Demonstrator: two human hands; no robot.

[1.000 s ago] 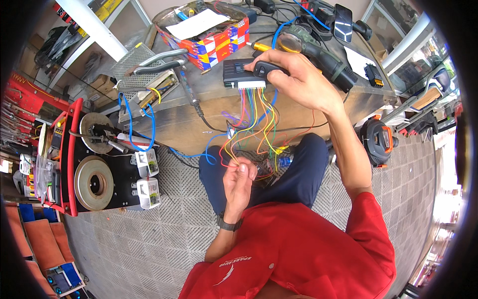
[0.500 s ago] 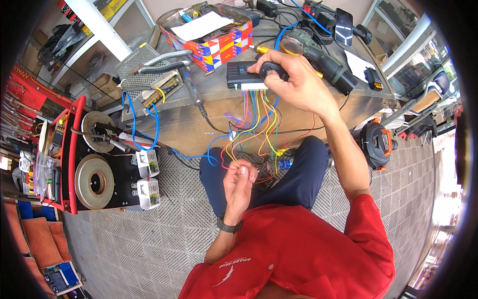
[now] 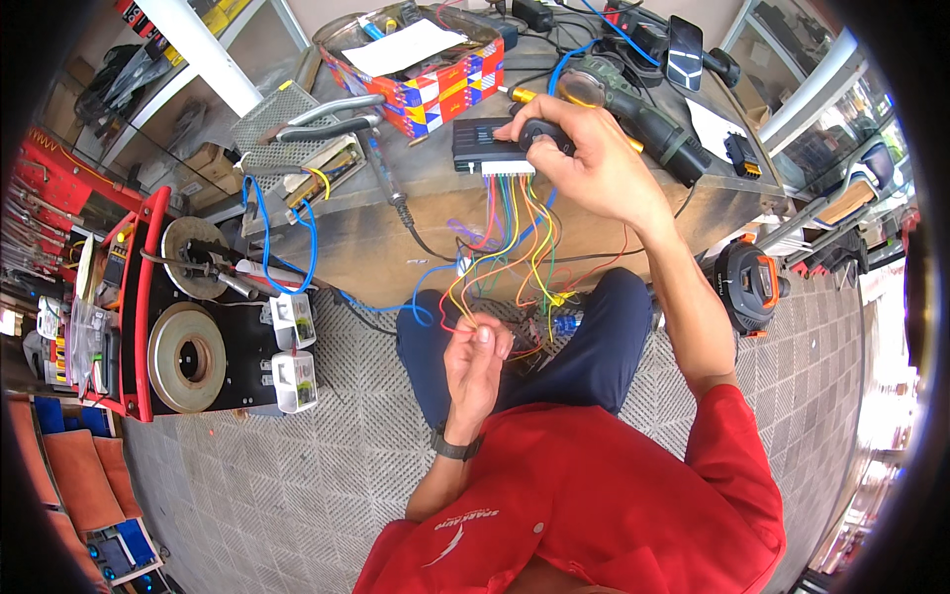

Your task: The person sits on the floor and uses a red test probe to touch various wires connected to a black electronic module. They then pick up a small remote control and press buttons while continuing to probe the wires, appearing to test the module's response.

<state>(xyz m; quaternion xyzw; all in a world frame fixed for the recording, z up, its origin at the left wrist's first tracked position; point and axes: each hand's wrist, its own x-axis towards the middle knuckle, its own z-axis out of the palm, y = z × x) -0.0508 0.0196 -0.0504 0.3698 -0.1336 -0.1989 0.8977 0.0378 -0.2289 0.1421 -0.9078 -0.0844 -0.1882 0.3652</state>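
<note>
Black fob [image 3: 548, 133] stays in right hand [image 3: 602, 163], coloured wires [image 3: 441, 309] in left hand [image 3: 473, 368].

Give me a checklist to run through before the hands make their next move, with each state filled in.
1. Left hand pinching the thin wires: ok.
2. Right hand gripping the black fob: ok.
3. Black module resting on the bench: ok.
4. White connector fully seated in the module: cannot tell; it sits at the front edge.
5. Wire bundle free of crossings: not ok; strands loop over each other.
6. Pinched wire tips kept apart: cannot tell; the fingers hide them.
</note>
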